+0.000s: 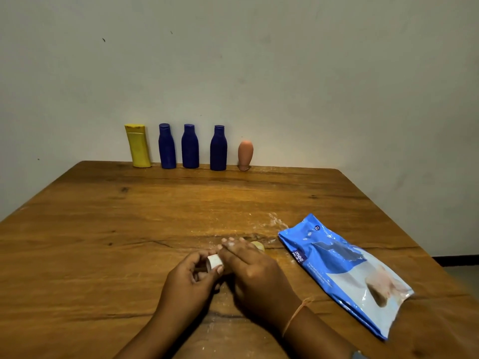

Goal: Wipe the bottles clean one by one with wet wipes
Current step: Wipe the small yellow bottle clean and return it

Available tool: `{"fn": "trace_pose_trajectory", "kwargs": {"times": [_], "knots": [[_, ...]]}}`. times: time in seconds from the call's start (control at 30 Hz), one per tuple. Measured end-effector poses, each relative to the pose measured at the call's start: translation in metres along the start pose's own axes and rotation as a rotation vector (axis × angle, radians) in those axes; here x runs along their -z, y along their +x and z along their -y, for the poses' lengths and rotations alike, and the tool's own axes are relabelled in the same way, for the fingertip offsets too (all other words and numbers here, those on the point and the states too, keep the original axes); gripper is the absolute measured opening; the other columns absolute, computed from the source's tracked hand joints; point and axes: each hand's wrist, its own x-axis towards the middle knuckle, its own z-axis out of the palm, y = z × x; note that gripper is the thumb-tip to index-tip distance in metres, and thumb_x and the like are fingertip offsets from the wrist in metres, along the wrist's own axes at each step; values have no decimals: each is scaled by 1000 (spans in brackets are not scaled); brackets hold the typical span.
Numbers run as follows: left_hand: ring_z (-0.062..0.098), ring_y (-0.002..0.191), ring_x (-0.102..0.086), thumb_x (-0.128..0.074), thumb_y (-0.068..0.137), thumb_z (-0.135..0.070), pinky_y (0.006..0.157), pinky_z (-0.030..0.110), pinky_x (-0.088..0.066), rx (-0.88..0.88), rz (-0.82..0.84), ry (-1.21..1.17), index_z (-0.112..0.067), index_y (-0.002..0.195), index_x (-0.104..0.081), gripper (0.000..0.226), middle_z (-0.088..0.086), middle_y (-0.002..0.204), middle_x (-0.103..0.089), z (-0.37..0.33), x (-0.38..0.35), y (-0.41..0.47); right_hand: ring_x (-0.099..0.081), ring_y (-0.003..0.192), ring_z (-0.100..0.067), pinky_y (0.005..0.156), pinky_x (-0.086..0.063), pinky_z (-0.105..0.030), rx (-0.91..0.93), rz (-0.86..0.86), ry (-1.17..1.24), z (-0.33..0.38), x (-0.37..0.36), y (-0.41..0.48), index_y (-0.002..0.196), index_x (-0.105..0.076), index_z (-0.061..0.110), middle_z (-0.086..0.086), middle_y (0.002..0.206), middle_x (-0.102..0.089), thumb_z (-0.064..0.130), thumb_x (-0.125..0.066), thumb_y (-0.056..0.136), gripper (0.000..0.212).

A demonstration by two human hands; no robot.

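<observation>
Near the table's [103, 229] front edge, at about 6 o'clock from its middle, both hands work on a small bottle [258, 246] lying on its side. The left hand [191, 278] has its fingers and thumb curled round the white cap [213, 261], pinching it. The right hand [248, 270] lies over the bottle's body with its fingers bent across it, holding it down, so that only a yellowish end peeks out at 1 o'clock from the knuckles. The fingertips [229, 244] carry white residue. Whether a wipe sits under that palm I cannot tell. A thin thread [298, 310] circles the right wrist.

The wipes pack [344, 270], blue and white, lies flat at 3 o'clock from the hands, close by but not touching them. White smears [274, 222] mark the wood at 1 o'clock from the hands, just off the pack's far corner.

At 12 o'clock, along the far edge against the wall [259, 73], five more stand in a row: a yellow bottle [138, 147] leftmost, three blue bottles [190, 149] upright beside it, and a peach bottle [245, 154] rightmost (this one stands on its cap, shorter than the rest).
</observation>
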Motion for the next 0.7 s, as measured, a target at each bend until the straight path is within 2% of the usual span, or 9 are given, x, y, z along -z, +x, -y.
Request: {"fn": "trace_pose_trajectory", "kwargs": {"times": [0.07,0.17,0.23,0.3,0.37,0.43,0.53,0.63,0.7], "knots": [[23,72,-69,-66,83,-4,71,42,-56,16,-6,-15,-21,91,-68,19,4,80,-72,2,0,1,-60,111,-21,99,-45,-35,-97,-9,2,-7,0,-1,118,-62,9,-9,117,-65,9,-52,78,41],[23,64,-61,-67,84,-9,69,44,-51,17,-12,-27,-17,89,-69,10,3,67,-67,6,2,3,-63,106,-20,95,-37,-16,-361,-45,81,-18,2,0,112,-66,10,-8,113,-67,7,-44,72,46],[21,62,-61,-67,84,-14,68,46,-52,8,-20,2,-17,87,-69,4,1,63,-65,8,2,3,-62,108,-18,93,-33,-11,-467,-27,91,-18,1,6,113,-66,10,-8,114,-67,6,-44,72,47],[19,61,-63,-67,84,-19,68,45,-54,7,-29,45,-18,85,-69,2,-1,61,-65,8,2,4,-61,109,-18,95,-37,-16,-470,-13,67,-5,-1,13,114,-65,10,-8,115,-66,7,-46,75,44],[16,61,-64,-66,85,-21,66,41,-54,6,-26,67,-18,84,-68,4,-1,61,-66,6,2,4,-63,106,-18,94,-42,-25,-382,6,52,12,-6,17,110,-68,10,-8,111,-68,16,-45,77,41],[15,61,-65,-66,85,-20,65,39,-55,6,-27,82,-18,82,-69,5,1,64,-67,6,2,4,-61,110,-19,96,-40,-30,-296,43,90,22,-7,16,111,-67,11,-7,115,-67,22,-40,78,44],[19,63,-66,-66,85,-19,69,42,-55,23,-27,57,-17,83,-68,4,6,68,-70,6,2,5,-61,110,-17,93,-45,-31,-235,86,66,10,-3,10,114,-65,13,-5,117,-65,12,-50,75,42],[18,61,-62,-65,85,-19,68,42,-53,17,-27,29,-16,86,-68,4,11,68,-68,7,2,5,-64,101,-19,85,-49,-24,-352,124,17,-8,9,10,115,-64,17,-6,111,-68,5,-49,79,41],[18,60,-62,-65,85,-20,67,42,-52,6,-24,36,-18,86,-69,4,9,66,-67,7,1,5,-64,91,-18,77,-47,-24,-445,126,20,-11,12,13,112,-65,18,-5,102,-70,4,-47,82,38]]}}
